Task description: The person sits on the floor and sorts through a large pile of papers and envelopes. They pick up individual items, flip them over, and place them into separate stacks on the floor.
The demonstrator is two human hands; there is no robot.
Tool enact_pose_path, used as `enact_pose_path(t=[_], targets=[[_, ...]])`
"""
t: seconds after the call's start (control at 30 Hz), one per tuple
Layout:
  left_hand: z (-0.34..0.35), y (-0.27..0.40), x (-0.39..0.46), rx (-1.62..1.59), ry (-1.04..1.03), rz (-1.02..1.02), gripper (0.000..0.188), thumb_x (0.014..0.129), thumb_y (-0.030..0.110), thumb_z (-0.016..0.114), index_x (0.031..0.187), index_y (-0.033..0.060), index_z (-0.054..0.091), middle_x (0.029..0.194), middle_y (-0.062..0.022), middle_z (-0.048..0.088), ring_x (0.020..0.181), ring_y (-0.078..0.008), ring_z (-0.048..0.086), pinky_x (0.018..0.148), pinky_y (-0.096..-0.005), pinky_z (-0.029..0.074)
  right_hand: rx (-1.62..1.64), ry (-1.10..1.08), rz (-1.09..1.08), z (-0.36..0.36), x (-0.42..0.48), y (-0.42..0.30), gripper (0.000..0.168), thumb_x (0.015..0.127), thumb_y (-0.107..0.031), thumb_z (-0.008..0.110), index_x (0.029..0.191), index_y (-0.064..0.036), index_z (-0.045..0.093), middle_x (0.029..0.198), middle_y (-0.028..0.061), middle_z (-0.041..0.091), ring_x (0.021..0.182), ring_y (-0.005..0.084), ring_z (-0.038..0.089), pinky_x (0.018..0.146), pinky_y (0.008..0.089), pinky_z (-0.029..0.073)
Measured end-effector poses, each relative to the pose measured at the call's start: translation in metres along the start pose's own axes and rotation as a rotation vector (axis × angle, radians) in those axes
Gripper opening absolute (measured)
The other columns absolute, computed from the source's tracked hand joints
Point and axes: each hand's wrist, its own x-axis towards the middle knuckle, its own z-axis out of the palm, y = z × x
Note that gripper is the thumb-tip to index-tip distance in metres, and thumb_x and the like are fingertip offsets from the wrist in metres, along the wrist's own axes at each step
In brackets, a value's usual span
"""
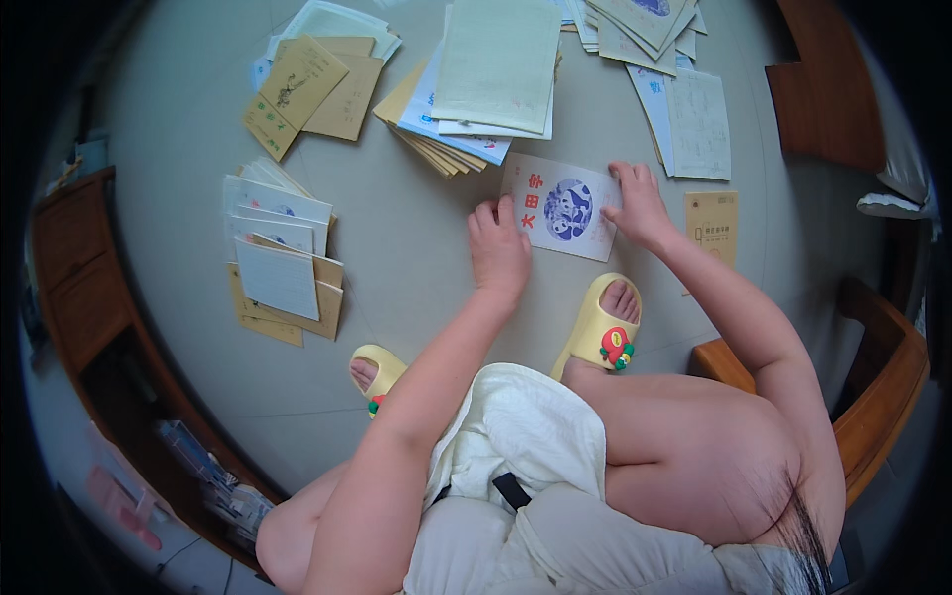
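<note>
A white exercise booklet (pixel 543 212) with a round panda picture and red characters is between my hands, just above or on the floor; I cannot tell which. My left hand (pixel 500 249) grips its left edge, fingers partly hidden from view. At the opposite edge my right hand (pixel 639 201) pinches it, thumb on the cover. Directly beyond the booklet, a tall pile of paper booklets (pixel 494 74) has a pale green one on top. Under its upper layers, brown-covered booklets fan out to the left.
Further piles of booklets lie at the left (pixel 279 268), upper left (pixel 312 82) and upper right (pixel 647 37). One brown booklet (pixel 710 227) is by my right forearm. My yellow slippers (pixel 606 320) stand on the tiled floor. Wooden furniture flanks both sides, including a cabinet (pixel 82 282).
</note>
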Motion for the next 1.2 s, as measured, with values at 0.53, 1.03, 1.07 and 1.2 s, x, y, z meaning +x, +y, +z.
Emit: enact_pose_path(t=[0.53,1.03,1.07,1.2], targets=[[-0.038,-0.014,0.003,-0.951,-0.603,-0.361,0.036,0.075,0.007,0.071,0.106,0.0047,0.051,0.096,-0.0061,0.061,0.082,-0.0125,0.059,0.07,-0.0275,0.049,0.427,-0.367,0.015,-0.001,-0.023,0.002,0.022,0.079,-0.015,0.067,0.092,0.0,0.06,0.091,0.0122,0.061,0.083,0.0211,0.058,0.077,0.0311,0.046],[-0.344,-0.218,0.031,-0.252,-0.485,-0.554,0.057,0.066,0.003,0.072,0.118,0.0018,0.049,0.1,-0.0095,0.061,0.086,-0.0177,0.06,0.076,-0.0312,0.05,0.355,-0.158,0.005,-0.025,-0.026,0.02,0.018,0.083,-0.013,0.06,0.098,-0.004,0.059,0.091,0.0105,0.062,0.082,0.0212,0.06,0.075,0.0322,0.048],[-0.347,-0.24,0.032,-0.175,-0.437,-0.562,0.058,0.067,0.005,0.072,0.12,0.0014,0.048,0.104,-0.0114,0.061,0.09,-0.0202,0.061,0.08,-0.0334,0.05,0.344,-0.072,0.008,-0.033,-0.024,0.024,0.019,0.082,-0.012,0.061,0.099,-0.004,0.059,0.092,0.0105,0.061,0.083,0.0218,0.06,0.076,0.0325,0.048],[-0.322,-0.298,0.028,0.556,-0.03,-0.423,0.067,0.071,0.018,0.072,0.129,0.0016,0.042,0.127,-0.0193,0.046,0.117,-0.0329,0.047,0.098,-0.0406,0.039,0.128,0.125,0.035,-0.054,-0.011,0.081,0.025,0.077,-0.004,0.059,0.102,-0.005,0.058,0.103,0.0088,0.058,0.098,0.024,0.055,0.085,0.0352,0.046]])
